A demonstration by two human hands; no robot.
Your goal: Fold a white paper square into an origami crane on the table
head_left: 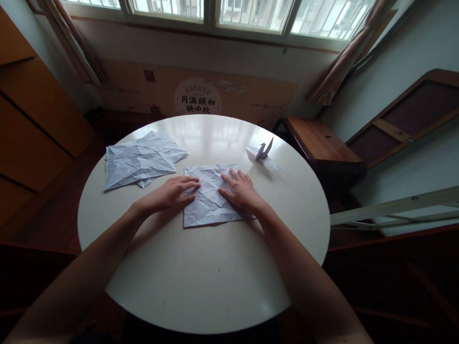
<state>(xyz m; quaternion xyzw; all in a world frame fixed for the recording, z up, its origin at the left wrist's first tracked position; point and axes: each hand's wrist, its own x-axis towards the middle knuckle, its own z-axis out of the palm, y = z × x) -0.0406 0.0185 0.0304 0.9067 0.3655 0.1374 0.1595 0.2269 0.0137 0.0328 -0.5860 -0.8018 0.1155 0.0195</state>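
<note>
A creased white sheet of paper [212, 206] lies unfolded on the round white table [204, 276] in front of me. My left hand [178, 190] touches its left edge, fingers stretched toward the middle. On the right part of the sheet rests my right hand [240, 189], flat with its fingers spread. Fold lines run all across the paper. Several more creased sheets [140, 158] are piled at the table's left. A folded paper crane [264, 152] stands at the far right, its wings pale and spread.
Beyond the table are a wall banner with printed characters [198, 99] and barred windows [251, 6]. A wooden cabinet [320, 139] stands at the right, near a leaning framed panel [414, 111]. Orange cupboards [30, 110] are at the left.
</note>
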